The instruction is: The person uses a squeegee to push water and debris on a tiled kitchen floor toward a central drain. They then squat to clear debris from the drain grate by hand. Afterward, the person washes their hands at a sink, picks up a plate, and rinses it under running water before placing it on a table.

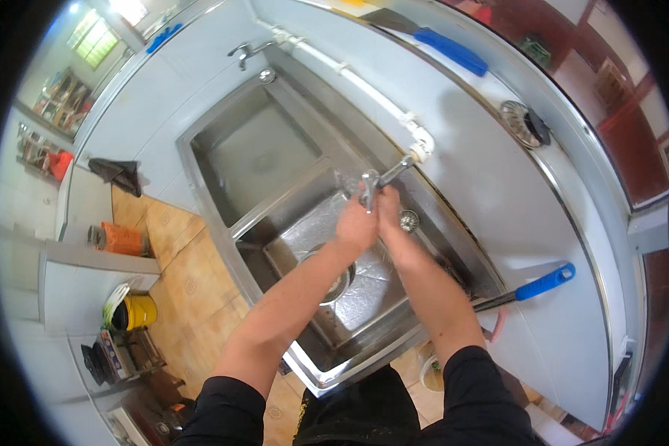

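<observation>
A stainless steel double sink [318, 384] lies before me. My left hand [357, 223] and my right hand [388, 206] are close together under a chrome faucet [370, 181], over the near basin. The faucet partly hides the fingers, so I cannot tell whether they hold anything. A round metal strainer or bowl [343, 281] sits in the near basin, partly behind my left forearm. Beside my right hand, a steel scourer [409, 221] rests on the sink's back ledge. The far basin [256, 156] holds cloudy water.
A second faucet [246, 54] and a white pipe [362, 83] run along the wall side. A blue-handled tool [545, 281] leans at the right. A blue object [451, 51] lies on the ledge. A yellow bucket [140, 311] and an orange cylinder [124, 238] stand at left.
</observation>
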Demonstrator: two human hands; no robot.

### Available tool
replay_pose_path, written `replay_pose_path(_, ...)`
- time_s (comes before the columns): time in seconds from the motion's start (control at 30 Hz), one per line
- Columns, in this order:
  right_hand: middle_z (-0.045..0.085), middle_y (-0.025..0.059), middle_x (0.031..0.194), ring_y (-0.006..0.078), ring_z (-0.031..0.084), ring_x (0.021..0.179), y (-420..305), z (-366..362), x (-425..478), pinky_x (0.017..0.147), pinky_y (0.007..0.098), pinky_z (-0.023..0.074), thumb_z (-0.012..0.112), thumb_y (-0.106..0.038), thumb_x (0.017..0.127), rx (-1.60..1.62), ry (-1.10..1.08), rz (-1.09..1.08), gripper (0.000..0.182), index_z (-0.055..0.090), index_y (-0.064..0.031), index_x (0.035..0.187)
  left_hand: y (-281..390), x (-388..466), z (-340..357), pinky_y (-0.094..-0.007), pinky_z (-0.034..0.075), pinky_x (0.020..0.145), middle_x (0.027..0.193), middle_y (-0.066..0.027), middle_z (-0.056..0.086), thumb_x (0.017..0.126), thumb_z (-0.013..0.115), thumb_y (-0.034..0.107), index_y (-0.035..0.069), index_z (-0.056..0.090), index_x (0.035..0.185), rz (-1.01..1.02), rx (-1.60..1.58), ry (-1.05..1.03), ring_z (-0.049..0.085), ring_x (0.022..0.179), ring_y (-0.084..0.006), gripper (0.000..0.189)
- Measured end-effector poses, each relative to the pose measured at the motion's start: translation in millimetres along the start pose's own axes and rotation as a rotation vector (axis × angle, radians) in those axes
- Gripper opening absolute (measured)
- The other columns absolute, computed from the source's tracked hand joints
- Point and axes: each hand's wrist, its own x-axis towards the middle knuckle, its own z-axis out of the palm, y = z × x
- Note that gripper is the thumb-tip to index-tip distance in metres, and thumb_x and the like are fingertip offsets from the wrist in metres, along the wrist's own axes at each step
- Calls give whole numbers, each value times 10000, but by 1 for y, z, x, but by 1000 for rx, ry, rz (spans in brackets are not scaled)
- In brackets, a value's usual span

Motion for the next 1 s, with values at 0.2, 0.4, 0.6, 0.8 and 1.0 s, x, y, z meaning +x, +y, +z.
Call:
replay_pose_path(0.2, 581, 200, 1233, 355, 556, 1129, -89, 25, -137, 965, 431, 430, 492, -177, 961, -191, 156, -544, 346, 582, 8, 1239, -115, 89, 59, -457, 485, 850, 1100, -156, 662, 948, 526, 303, 24, 646, 1099, -83, -431, 128, 616, 986, -323, 340)
replay_pose_path(0.4, 618, 158, 1190, 357, 585, 1128, -187, 7, -206, 973, 437, 433, 526, -295, 949, 1, -281, -879, 374, 614, -16, 1182, -13, 74, 64, -424, 513, 864, 1115, -146, 669, 875, 583, 169, 60, 667, 1059, 165, 657, -246, 630, 1047, -330, 229)
replay_pose_path(0.6, 624, 146, 1194, 369, 594, 1110, -180, 14, -197, 970, 463, 436, 515, -271, 940, 22, -249, -1120, 337, 612, -45, 1170, -2, 68, 58, -432, 540, 850, 1083, -137, 688, 823, 637, 145, 73, 710, 1021, 454, 967, -433, 660, 1037, -318, 223)
replay_pose_path(0.8, 607, 152, 1201, 345, 552, 1135, -108, 36, -148, 1047, 424, 369, 438, -234, 1000, -104, 167, -570, 322, 595, -44, 1207, -146, 92, 41, -426, 531, 669, 839, -199, 696, 836, 668, 258, 40, 723, 922, 75, -301, -15, 691, 811, -347, 240)
replay_pose_path(1.0, 620, 72, 1175, 257, 575, 1080, 20, 16, -55, 919, 367, 468, 478, -218, 979, 263, 145, 41, 274, 598, -53, 1161, 1, -47, 44, -424, 435, 984, 1249, -250, 583, 955, 514, 244, -8, 517, 1306, 19, -456, 248, 543, 1192, -406, 432)
